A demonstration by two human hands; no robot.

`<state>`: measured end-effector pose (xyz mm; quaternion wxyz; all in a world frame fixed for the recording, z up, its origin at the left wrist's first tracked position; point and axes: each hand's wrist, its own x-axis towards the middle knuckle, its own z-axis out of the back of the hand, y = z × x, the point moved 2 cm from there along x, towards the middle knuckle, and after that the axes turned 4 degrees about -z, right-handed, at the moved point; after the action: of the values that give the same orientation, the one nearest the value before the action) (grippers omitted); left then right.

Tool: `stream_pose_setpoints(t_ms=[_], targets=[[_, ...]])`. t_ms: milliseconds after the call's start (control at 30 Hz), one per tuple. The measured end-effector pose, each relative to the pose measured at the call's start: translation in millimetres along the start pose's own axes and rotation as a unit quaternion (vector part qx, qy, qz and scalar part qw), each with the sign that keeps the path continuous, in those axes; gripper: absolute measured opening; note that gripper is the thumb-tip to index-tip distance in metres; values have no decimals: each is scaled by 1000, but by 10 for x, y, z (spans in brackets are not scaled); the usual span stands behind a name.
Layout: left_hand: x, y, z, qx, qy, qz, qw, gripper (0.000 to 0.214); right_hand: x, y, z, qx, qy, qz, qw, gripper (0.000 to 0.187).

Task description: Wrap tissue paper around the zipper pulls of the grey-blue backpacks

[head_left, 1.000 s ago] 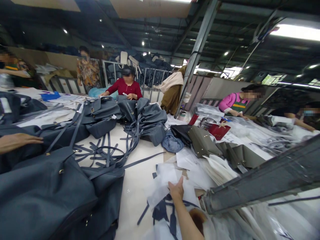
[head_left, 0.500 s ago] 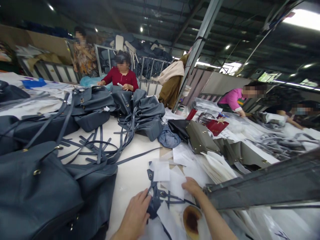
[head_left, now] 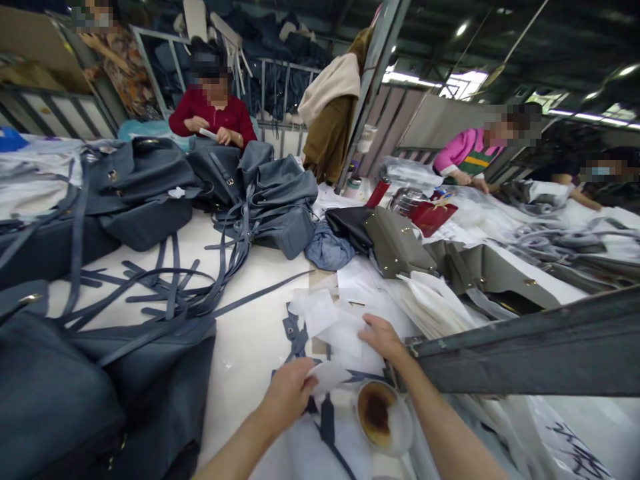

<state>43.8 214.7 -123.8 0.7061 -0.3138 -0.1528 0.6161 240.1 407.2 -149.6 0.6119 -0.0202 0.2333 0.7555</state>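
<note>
White paper has just come up into the left hand, pinched between thumb and fingers, while the right hand lies open on tissue sheets (a brown-stained dish sits just below it), beside slate-grey leather strap pieces.

The left hand sits low and curled, thumb on top, in a forward pinch. The right hand reaches farther ahead, palm down, fingers lightly spread, wrist slightly bent.
</note>
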Motion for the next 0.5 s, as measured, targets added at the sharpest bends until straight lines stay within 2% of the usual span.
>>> stream_pose_setpoints(t_ms=[133, 267, 400, 500], targets=[[289, 103, 280, 57, -26, -19, 998, 11, -19, 62, 246, -6, -24, 44, 999, 18], [565, -14, 306, 97, -17, -44, 994, 11, -129, 195, 386, -14, -40, 108, 993, 16], [645, -118, 311, 101, -37, 44, 993, 28, -406, 445, 328, -37, -35, 218, 975, 23], [500, -44, 378, 90, 7, 70, 993, 23, -664, 595, 204, -44, -32, 290, 955, 29]])
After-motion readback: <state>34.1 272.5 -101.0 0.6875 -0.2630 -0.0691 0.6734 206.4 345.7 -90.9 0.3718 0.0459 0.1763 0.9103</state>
